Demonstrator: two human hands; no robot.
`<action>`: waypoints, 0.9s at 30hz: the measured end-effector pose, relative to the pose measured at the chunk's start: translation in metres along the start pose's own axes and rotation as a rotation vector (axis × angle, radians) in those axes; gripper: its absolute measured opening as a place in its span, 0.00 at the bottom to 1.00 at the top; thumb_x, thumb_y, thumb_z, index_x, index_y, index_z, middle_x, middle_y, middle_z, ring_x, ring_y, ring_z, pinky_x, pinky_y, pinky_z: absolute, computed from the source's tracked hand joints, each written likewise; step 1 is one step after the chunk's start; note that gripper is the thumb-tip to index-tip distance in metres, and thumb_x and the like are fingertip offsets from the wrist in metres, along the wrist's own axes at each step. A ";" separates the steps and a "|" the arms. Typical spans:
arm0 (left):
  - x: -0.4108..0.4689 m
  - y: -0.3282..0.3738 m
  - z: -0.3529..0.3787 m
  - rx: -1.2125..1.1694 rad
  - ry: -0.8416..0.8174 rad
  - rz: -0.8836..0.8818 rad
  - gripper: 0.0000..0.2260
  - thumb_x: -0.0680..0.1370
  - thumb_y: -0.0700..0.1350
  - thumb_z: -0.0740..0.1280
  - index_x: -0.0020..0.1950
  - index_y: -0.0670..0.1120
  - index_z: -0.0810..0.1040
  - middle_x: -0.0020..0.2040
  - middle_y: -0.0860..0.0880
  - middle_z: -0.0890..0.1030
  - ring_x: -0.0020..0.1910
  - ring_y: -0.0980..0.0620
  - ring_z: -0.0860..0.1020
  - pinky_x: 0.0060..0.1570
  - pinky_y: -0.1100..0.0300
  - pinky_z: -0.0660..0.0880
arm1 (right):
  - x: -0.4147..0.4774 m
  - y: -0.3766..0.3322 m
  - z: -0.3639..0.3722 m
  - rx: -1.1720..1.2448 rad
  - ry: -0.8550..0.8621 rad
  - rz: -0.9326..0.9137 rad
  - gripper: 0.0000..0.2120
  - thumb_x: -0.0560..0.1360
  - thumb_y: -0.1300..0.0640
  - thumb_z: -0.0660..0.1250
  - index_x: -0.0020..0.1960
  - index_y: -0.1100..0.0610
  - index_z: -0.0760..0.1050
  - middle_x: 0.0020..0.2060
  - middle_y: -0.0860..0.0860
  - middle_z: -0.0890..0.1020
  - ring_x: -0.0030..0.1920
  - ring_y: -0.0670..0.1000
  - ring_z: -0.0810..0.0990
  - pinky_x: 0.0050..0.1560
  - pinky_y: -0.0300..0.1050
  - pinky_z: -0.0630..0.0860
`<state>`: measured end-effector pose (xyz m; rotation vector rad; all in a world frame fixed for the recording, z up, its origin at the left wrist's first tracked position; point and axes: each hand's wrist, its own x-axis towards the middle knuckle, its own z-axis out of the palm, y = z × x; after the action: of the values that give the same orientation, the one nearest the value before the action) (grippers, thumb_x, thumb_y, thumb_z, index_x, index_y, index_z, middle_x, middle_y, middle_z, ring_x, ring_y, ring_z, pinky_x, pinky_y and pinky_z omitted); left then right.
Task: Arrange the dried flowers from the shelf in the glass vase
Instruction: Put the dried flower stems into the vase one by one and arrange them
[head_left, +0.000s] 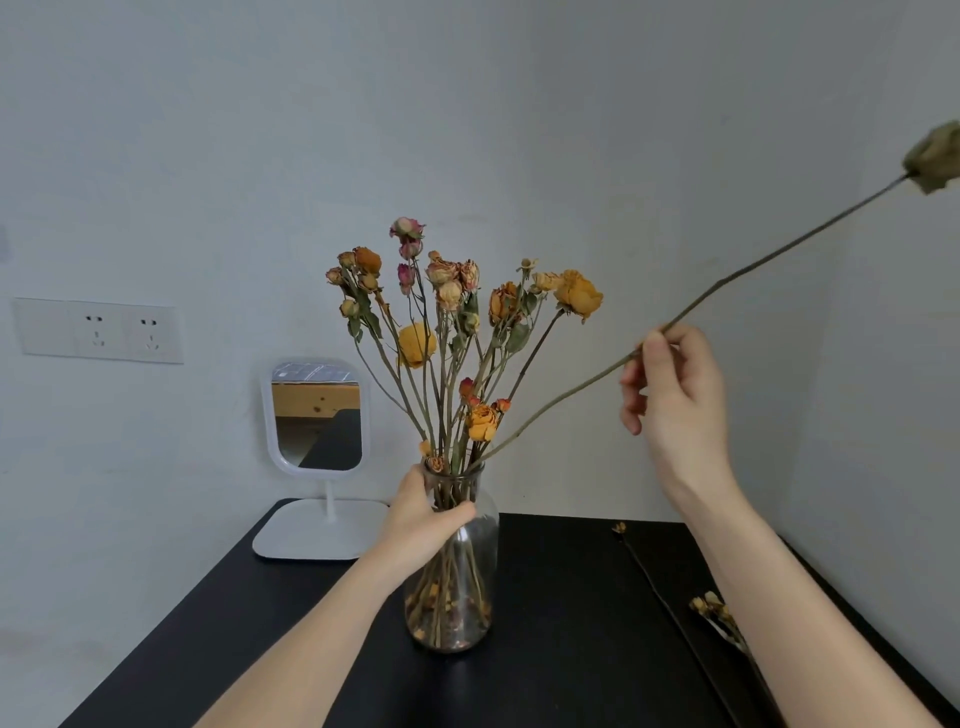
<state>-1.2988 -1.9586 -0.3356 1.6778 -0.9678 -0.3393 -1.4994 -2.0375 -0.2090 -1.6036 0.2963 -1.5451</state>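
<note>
Gripping and feeding at once, both hands are busy around the vase. Far left on the wall sits a double socket panel (98, 330), not on the tabletop (311, 649). A white stand mirror (317, 415) stands at the tabletop's back left corner, upright, just left of the vase and apart from it. The left hand (421, 514) wraps the neck of the glass vase (457, 571), fingers and thumb curled round the glass. The vase stands upright near the middle of the tabletop, toward the back edge. A bunch of dried flowers (457, 312) is already in it, orange and pink heads fanning out above the rim. One long stem (753, 270) slants up to the right from the vase mouth, its blurred head at the frame's right edge. The right hand (675, 389) pinches this stem partway along between thumb and forefinger, other fingers loosely curled. Near the tabletop's right edge lie a loose thin stem (654, 587) and a small sprig (714, 610), partly hidden behind the right forearm.
</note>
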 end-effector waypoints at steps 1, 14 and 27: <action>0.000 0.000 0.000 -0.004 -0.002 0.003 0.28 0.70 0.45 0.71 0.68 0.50 0.64 0.61 0.51 0.73 0.62 0.52 0.71 0.61 0.54 0.69 | -0.001 -0.001 0.004 -0.030 -0.032 -0.002 0.12 0.81 0.59 0.55 0.40 0.51 0.68 0.26 0.45 0.75 0.24 0.42 0.69 0.20 0.36 0.66; 0.006 -0.011 0.004 -0.030 0.022 0.039 0.28 0.69 0.48 0.72 0.66 0.54 0.65 0.57 0.57 0.73 0.58 0.57 0.71 0.56 0.60 0.68 | 0.008 0.004 0.056 -0.572 -0.186 -0.040 0.08 0.76 0.53 0.65 0.40 0.55 0.77 0.33 0.50 0.81 0.32 0.48 0.79 0.36 0.40 0.77; 0.007 -0.018 0.006 -0.036 0.068 0.076 0.25 0.69 0.49 0.73 0.58 0.61 0.63 0.54 0.62 0.70 0.57 0.60 0.68 0.58 0.61 0.66 | -0.022 0.048 0.066 -0.566 -0.386 0.244 0.06 0.75 0.52 0.66 0.40 0.51 0.75 0.33 0.48 0.80 0.23 0.42 0.76 0.25 0.31 0.70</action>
<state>-1.2910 -1.9669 -0.3522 1.6056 -0.9663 -0.2459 -1.4259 -2.0246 -0.2487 -2.1626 0.7299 -0.9803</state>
